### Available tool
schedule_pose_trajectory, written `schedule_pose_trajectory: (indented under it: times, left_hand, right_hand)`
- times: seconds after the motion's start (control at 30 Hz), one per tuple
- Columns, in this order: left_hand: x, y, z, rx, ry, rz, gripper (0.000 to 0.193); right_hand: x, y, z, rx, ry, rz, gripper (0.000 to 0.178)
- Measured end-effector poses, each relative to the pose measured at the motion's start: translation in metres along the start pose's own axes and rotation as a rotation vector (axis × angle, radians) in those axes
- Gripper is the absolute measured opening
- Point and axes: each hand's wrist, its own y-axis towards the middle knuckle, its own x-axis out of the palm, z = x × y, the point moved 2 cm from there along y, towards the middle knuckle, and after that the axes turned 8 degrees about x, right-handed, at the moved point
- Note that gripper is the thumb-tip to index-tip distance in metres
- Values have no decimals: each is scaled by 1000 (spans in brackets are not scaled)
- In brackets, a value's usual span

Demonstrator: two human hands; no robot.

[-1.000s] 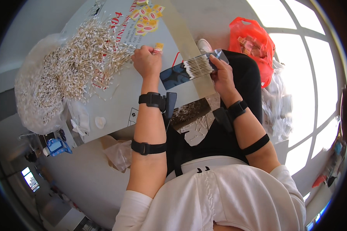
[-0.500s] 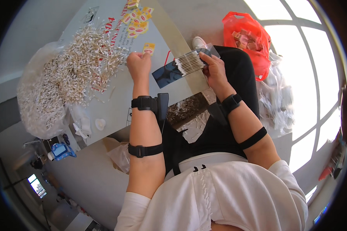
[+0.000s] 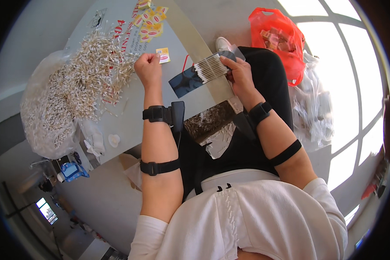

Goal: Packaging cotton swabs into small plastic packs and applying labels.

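Observation:
My right hand (image 3: 239, 73) grips the end of a dark glossy strip (image 3: 185, 83), its thumb on top. Across that strip lies a neat row of cotton swabs (image 3: 209, 69) side by side. My left hand (image 3: 148, 70) is closed over the table, its fingers pinched together; whether anything is in them is hidden. It is at the right edge of a big loose heap of cotton swabs (image 3: 89, 71). Just right of its fingertips lies a small yellow and white card (image 3: 163, 55), apart from the strip.
More yellow cards (image 3: 151, 30) lie scattered at the table's far side. The heap spills from a clear plastic bag (image 3: 34, 117). An open box (image 3: 212, 119) holding swabs is by my lap. Right of my leg are a red bag (image 3: 275, 37) with small packets and clear plastic bags (image 3: 312, 108).
My left hand has moved a little left, away from the single card and toward the swab heap. My right hand keeps its hold on the strip. The view has shifted slightly.

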Motion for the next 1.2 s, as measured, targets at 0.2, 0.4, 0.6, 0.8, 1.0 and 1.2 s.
schedule_pose_trajectory:
  times: [0.2,0.4,0.6,0.8,1.0,1.2]
  left_hand:
    - [-14,-11,-18,226,366,246,25]
    - [7,-15,18,52,606,58,44]
    - [12,-2,14,-24,542,-28,37]
    - [10,11,-4,70,76,23,25]
    - [13,7,-8,177,223,155,23]
    - [-4,5,-11,152,120,132,13]
  right_hand:
    - [3,-1,3,-7,-18,-24,8]
    - [-5,1,3,-19,6,-3,7]
    - [1,-4,0,0,-5,3,7]
    - [7,-6,-1,-10,27,9,9]
    - [0,-3,0,4,-16,16,7]
    - [3,-1,1,7,-8,-3,6]
